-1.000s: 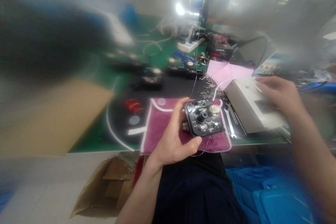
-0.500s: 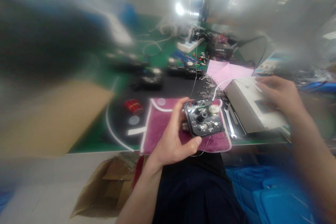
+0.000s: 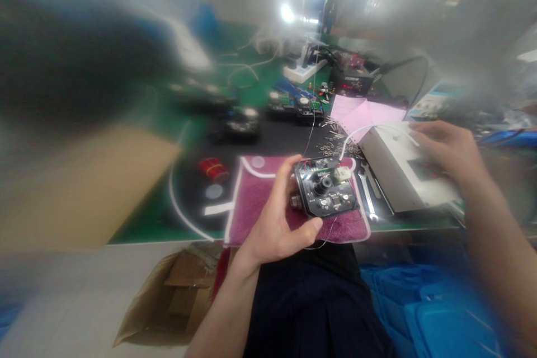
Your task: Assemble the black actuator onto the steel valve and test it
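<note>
In my left hand [image 3: 274, 229] is a dark lens module with a circuit board [image 3: 333, 201], gripped by its edges between thumb and fingers. Its black round lens [image 3: 325, 184] faces up, over a purple cloth [image 3: 255, 207]. A white cable [image 3: 377, 126] arches from beside the module's upper edge to my right hand [image 3: 444, 148]. That hand is closed, fingers bent, over a white box [image 3: 390, 179] with a dark panel; its fingertips are partly hidden, so I cannot tell what it grips. A thin wire [image 3: 311, 137] hangs down by the module.
Two wrenches [image 3: 368, 196] lie beside the box, with loose screws [image 3: 333, 134] behind. Similar modules [image 3: 308, 106] stand farther back, near pink paper [image 3: 361, 114] and a black unit [image 3: 352, 84]. A red bundle [image 3: 213, 169] lies left. Blue bins [image 3: 436, 313] and a cardboard box [image 3: 168, 302] sit below.
The module tilts very slightly in my left hand. My right hand stays over the white box, and nothing is taken up or let go.
</note>
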Action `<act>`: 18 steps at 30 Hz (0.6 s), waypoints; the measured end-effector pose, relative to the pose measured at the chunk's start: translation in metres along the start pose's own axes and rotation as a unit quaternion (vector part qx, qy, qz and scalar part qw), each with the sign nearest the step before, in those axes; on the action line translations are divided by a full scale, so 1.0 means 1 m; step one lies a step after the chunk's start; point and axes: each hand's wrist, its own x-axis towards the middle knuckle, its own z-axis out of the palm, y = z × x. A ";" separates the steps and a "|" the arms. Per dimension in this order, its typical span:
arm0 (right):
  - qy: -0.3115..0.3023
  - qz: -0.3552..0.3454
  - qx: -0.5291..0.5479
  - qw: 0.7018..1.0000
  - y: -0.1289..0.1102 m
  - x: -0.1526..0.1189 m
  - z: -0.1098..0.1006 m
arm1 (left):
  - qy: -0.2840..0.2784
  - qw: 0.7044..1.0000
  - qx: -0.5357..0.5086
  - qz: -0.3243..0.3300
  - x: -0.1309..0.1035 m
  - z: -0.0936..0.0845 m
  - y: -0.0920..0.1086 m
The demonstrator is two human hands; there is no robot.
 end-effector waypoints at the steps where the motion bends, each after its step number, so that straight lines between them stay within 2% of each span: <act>1: -0.003 0.006 -0.002 1.000 0.001 0.000 0.000 | 0.000 1.000 0.000 0.000 0.000 0.000 0.000; 18: -0.003 0.059 0.009 0.998 -0.008 -0.002 0.000 | 0.003 1.000 -0.009 -0.004 -0.001 0.000 0.001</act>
